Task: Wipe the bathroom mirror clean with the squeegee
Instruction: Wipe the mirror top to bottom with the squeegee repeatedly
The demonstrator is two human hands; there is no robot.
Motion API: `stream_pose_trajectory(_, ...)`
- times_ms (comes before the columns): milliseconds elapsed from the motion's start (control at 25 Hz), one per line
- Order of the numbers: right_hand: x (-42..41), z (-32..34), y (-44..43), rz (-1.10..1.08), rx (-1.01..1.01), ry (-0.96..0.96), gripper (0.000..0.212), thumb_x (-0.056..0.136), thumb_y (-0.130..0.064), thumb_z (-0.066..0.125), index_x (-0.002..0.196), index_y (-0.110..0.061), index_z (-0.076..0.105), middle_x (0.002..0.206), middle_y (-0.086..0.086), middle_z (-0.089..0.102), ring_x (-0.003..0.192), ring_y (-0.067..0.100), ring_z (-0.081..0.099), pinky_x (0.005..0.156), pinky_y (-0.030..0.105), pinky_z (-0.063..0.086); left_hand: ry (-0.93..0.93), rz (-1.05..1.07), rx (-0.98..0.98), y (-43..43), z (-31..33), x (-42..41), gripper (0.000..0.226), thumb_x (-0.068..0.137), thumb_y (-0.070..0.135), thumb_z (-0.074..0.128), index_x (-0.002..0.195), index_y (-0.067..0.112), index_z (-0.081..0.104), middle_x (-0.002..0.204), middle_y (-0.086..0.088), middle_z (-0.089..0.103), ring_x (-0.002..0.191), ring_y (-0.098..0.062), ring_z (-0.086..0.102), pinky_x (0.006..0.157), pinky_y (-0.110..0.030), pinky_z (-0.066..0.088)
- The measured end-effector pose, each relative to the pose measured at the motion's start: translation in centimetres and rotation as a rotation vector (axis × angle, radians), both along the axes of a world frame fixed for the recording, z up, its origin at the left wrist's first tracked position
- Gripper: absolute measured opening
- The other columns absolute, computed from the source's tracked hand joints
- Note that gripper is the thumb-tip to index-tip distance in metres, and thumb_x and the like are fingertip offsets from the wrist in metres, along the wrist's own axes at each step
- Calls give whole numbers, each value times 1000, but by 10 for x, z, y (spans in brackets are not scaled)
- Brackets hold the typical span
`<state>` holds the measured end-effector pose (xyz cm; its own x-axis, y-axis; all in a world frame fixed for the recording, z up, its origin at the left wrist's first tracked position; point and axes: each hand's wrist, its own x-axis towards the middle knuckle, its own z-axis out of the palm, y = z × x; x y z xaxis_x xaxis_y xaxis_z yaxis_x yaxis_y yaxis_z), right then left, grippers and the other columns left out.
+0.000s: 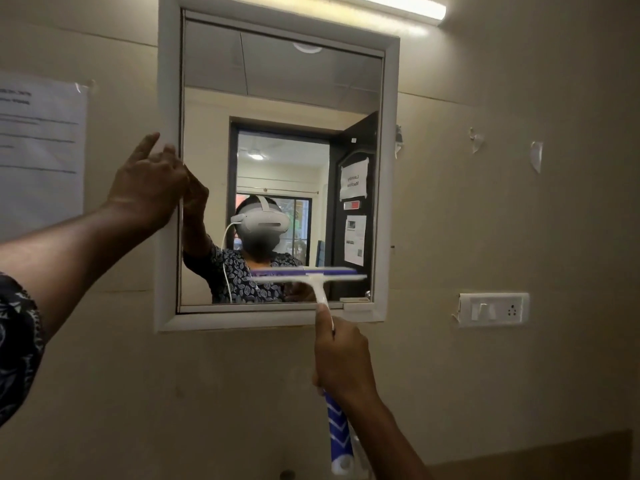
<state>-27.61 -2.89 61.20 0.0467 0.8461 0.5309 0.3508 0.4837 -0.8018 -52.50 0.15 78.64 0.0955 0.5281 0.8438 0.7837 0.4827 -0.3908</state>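
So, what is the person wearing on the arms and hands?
The left arm has a dark sleeve with a pale leaf print, ending near the elbow. Both forearms are bare. The left hand and right hand wear no gloves, and no watch shows.

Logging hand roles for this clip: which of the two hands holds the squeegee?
The right hand grips the squeegee by its handle, below the mirror; the left hand only holds the mirror's left frame edge.

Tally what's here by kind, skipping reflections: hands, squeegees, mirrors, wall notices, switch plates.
Hands: 2 (left hand, right hand)
Squeegee: 1
Mirror: 1
Notice: 1
Switch plate: 1
Total: 6
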Motion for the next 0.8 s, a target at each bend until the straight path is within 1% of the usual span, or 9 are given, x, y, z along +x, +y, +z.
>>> stream_pose_trajectory(120,-26,65,-5,120,206,-10,47,98,-45,29,79,-13,58,61,6,56,52,19,53,53,39,50,-17,-63,2,0,0,-6,53,82,5,63,131,-3,46,144,-24,37,127,-29,48,118,-38,1)
stream_pose_trajectory(240,-48,145,3,188,316,32,53,98,-45,30,73,-6,56,63,14,58,50,23,55,53,36,48,-26,-80,-6,3,0,-5,58,83,7,63,136,-1,40,149,-22,30,134,-27,40,118,-37,-1)
stream_pose_trajectory(280,-56,171,8,182,345,61,52,98,-44,31,72,-6,54,60,11,56,45,19,55,49,30,47,-31,-77,-4,4,0,-6,60,84,8,63,138,-1,38,150,-21,28,136,-27,37,118,-37,-2)
stream_pose_trajectory(360,-70,218,17,96,399,102,46,99,-42,32,70,-10,48,55,3,51,32,5,50,38,17,40,-33,-73,5,8,-1,-5,62,85,8,62,140,-2,34,152,-22,25,140,-27,31,117,-36,-4)
stream_pose_trajectory(400,-76,237,21,66,421,124,44,99,-42,32,68,-13,44,55,1,49,32,4,49,37,15,38,-29,-70,11,10,-1,-4,63,86,7,60,141,-3,32,152,-23,23,141,-27,27,117,-36,-4)
stream_pose_trajectory(440,-83,255,24,58,441,142,43,99,-43,32,68,-15,41,56,0,48,35,5,49,40,16,39,-26,-68,17,12,-1,-3,63,87,6,59,142,-5,29,152,-23,22,142,-28,24,118,-36,-4)
stream_pose_trajectory(600,-108,296,37,-24,494,33,46,99,-43,29,81,-8,52,58,-1,43,51,10,48,48,21,36,-17,-91,41,14,-2,-4,59,90,5,53,142,-5,27,153,-23,21,144,-28,18,116,-35,-4)
stream_pose_trajectory(720,-123,308,45,-7,492,31,47,99,-44,29,66,-13,42,55,-2,45,45,7,46,37,19,34,-29,-109,49,13,-2,-3,58,91,6,51,143,-4,26,153,-22,20,144,-27,17,115,-35,-6)
stream_pose_trajectory(800,-130,310,49,6,484,57,43,99,-43,30,72,-11,43,57,-1,46,47,7,47,40,19,34,-26,-112,48,13,-1,-3,55,93,7,48,143,-3,26,153,-22,19,144,-27,19,114,-35,-9)
